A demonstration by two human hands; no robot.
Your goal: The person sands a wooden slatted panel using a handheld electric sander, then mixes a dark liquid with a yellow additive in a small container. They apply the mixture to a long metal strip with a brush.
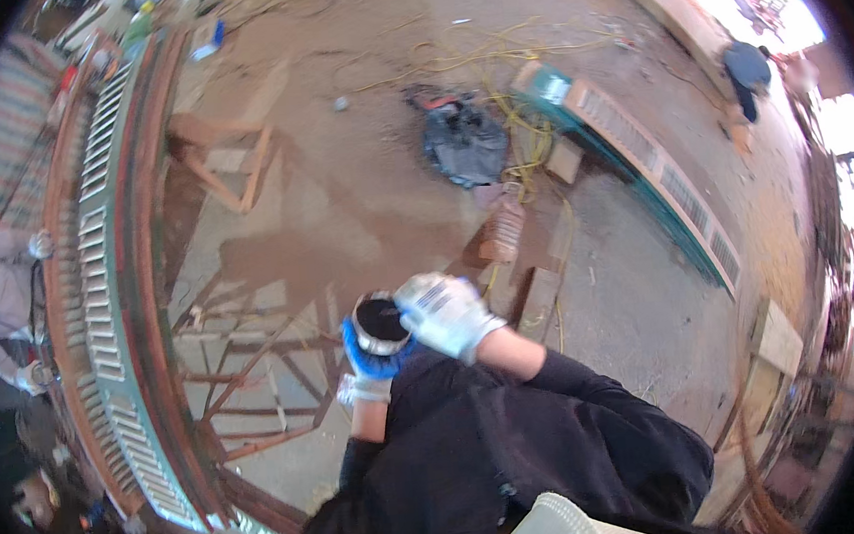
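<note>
Dusty concrete floor (372,201) spreads out across this workshop, littered with yellow cord (526,124) and a crumpled black bag (464,144) up toward twelve o'clock. Over at nine o'clock a long green and red louvred shutter panel (113,292) stretches along the left side, with a wooden frame (255,381) lying beside it on the floor, and another green louvred panel (640,165) rests at two o'clock. Near the middle, the person in dark sleeves holds a small round can (379,323) with a dark inside and a pale metal rim. Their left hand (369,362), in a blue glove, is wrapped round the can from below, fingers curled closed about its side so the can sits upright in that palm. Their right hand (446,314), in a white glove, presses against the can at its three o'clock edge, fingers bent over the rim; whether it truly clamps the can I cannot tell. Another person (748,71) crouches far off at two o'clock.
</note>
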